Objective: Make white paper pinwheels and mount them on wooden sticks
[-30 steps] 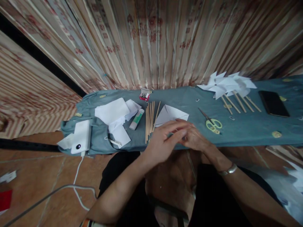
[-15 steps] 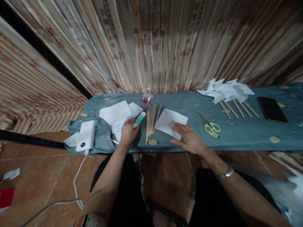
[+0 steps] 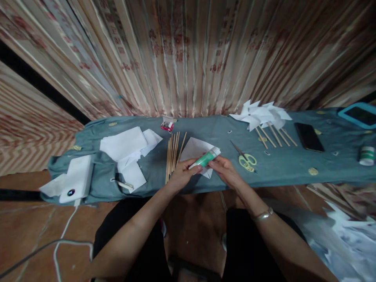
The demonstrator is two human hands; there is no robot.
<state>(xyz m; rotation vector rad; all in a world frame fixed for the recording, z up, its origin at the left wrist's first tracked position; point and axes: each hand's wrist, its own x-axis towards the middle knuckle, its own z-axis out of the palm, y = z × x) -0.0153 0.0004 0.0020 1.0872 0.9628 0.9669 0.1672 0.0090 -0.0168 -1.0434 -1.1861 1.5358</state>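
Both hands hold a green and white glue stick over a folded white paper square on the blue cloth. My left hand pinches the lower end of the stick. The fingers of my right hand are closed round its upper, white end. A bundle of thin wooden sticks lies just left of the paper. Yellow-handled scissors lie to the right of my right hand.
White paper scraps and a white power bank with its cable lie at the left. Finished paper pinwheels, a black phone, a tablet and a tape roll lie at the right. A small box of pins sits by the curtain.
My left hand picked the glue stick up from beside the paper scraps and carried it right over the folded paper. My right hand rose from the paper and closed on its other end.
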